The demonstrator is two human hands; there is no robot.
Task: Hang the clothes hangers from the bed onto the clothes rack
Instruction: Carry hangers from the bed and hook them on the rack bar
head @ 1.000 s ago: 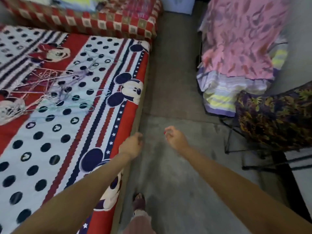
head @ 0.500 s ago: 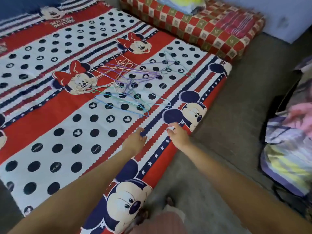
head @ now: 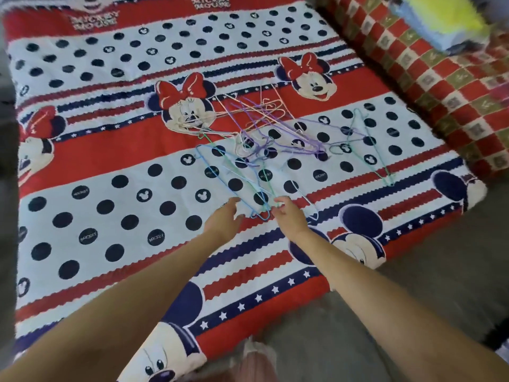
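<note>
Two hands reach over the bed (head: 82, 150): the left hand (head: 223, 221) spread and empty, the right hand (head: 287, 216) with fingers loosely apart, touching the nearest blue hanger (head: 234, 186). Beyond them the other hangers (head: 275, 133) lie tangled mid-bed, one green hanger (head: 371, 150) apart to the right.

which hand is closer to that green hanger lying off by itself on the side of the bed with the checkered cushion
Right. The right hand lies on the green hanger's side of the pile, though well short of it. The left hand is farther off, beyond the right hand.
</note>
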